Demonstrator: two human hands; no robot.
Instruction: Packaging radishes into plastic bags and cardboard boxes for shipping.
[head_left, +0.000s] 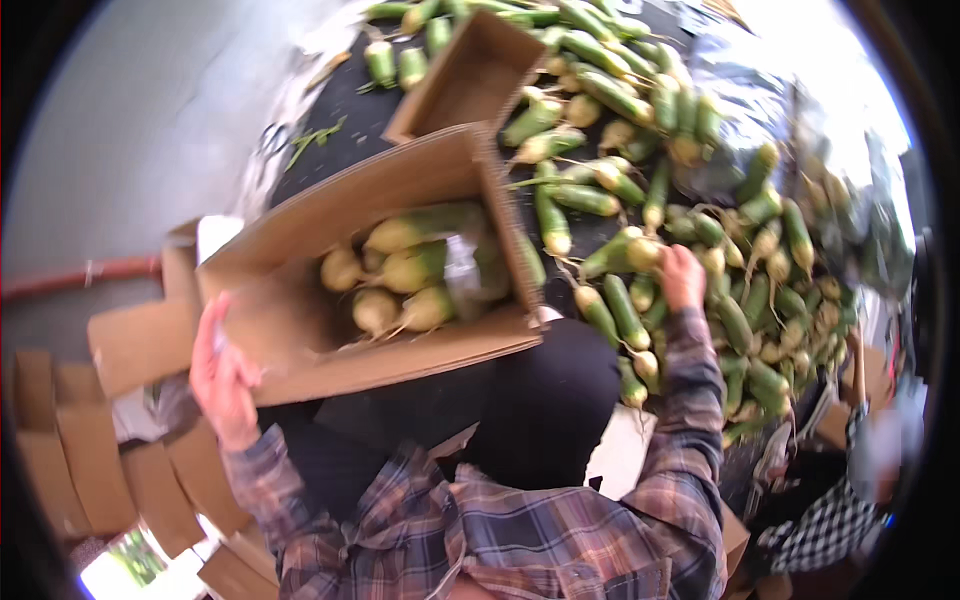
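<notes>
A cardboard box (340, 215) lies tilted in front of me. Inside it are several green radishes (410, 268) with pale root ends, some in clear plastic. My left hand (225, 378) grips the box's near left end, its fingers against the cardboard. Over at the pile, my right hand (682, 280) has its fingers closed at the pale end of a green radish (643, 253). The fingertips are partly hidden against that radish. More loose green radishes (625, 310) lie close around this hand.
A smaller cardboard box (470, 75) stands beyond the larger one. Green radishes cover much of the black surface (345, 125), with clear plastic bags (735, 75) at the far right. Folded cardboard boxes (95, 450) stand at left. Another person (835, 520) is at lower right.
</notes>
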